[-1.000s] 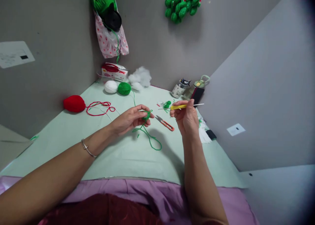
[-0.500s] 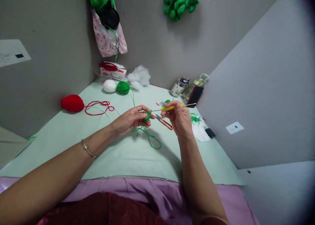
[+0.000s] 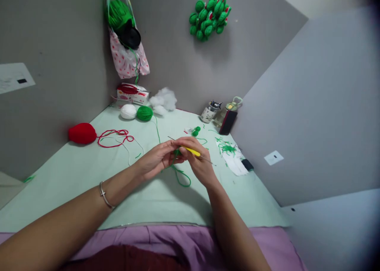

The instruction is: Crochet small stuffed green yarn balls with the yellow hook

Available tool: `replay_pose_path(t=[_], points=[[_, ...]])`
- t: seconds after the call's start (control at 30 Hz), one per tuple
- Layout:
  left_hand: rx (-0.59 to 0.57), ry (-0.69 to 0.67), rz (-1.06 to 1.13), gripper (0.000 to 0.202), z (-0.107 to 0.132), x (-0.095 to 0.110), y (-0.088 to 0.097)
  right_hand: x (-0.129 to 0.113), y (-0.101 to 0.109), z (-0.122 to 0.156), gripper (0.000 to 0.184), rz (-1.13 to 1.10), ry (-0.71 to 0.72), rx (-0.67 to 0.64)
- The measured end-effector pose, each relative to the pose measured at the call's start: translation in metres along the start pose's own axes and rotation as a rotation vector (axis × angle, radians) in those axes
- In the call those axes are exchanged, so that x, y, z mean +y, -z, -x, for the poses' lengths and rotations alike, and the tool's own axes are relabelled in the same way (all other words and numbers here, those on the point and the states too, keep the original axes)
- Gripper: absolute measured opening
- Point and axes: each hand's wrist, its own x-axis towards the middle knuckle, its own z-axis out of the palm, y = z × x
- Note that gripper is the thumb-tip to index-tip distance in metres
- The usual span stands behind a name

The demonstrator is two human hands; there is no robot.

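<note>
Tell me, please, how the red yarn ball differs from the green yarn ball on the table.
The red yarn ball looks larger and more oval; the green yarn ball looks smaller and rounder. The red one lies alone near the left wall; the green one sits against a white yarn ball. Both rest on the table and trail a loose strand.

- I see a red yarn ball point(image 3: 82, 133) at the left.
- A white yarn ball point(image 3: 128, 111) lies farther back.
- A jar point(image 3: 209, 112) stands far right.
</note>
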Motion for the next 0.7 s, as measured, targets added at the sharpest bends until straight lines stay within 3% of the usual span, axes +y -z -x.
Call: replay_pose_path(t=[0.13, 0.27, 0.3, 0.33, 0.37, 0.4, 0.5, 0.57, 0.6, 0.7], points=[[-0.046, 0.053, -0.025, 0.013, 0.004, -0.006, -0.009, -0.005, 0.000, 0.014, 0.018, 0.051, 0.014, 0.061], [-0.153, 0.174, -0.156, 0.036, 0.012, 0.002, -0.013, -0.011, 0.004, 0.026, 0.016, -0.048, -0.081, 0.196], [-0.207, 0.221, -0.345, 0.045, 0.015, 0.007, -0.013, -0.011, 0.007, 0.029, 0.016, -0.099, -0.127, 0.242], [-0.242, 0.223, -0.563, 0.045, 0.018, 0.012, -0.011, -0.010, 0.009, 0.031, 0.017, -0.161, -0.181, 0.283], [-0.250, 0.215, -0.643, 0.039, 0.022, 0.018, -0.009, -0.009, 0.011, 0.034, 0.018, -0.230, -0.237, 0.316], [-0.217, 0.169, -0.700, 0.037, 0.026, 0.023, -0.006, -0.008, 0.013, 0.037, 0.020, -0.299, -0.292, 0.340], [0.082, -0.215, -0.885, 0.038, 0.038, 0.037, 0.002, -0.004, 0.013, 0.047, 0.022, -0.480, -0.406, 0.381], [0.205, -0.389, -0.757, 0.035, 0.044, 0.041, 0.004, -0.003, 0.008, 0.053, 0.023, -0.565, -0.445, 0.383], [0.217, -0.388, -0.621, 0.034, 0.046, 0.042, 0.002, -0.004, 0.004, 0.055, 0.023, -0.596, -0.457, 0.382], [0.123, -0.170, -0.109, 0.033, 0.052, 0.043, -0.014, -0.008, -0.010, 0.059, 0.023, -0.638, -0.465, 0.394]])
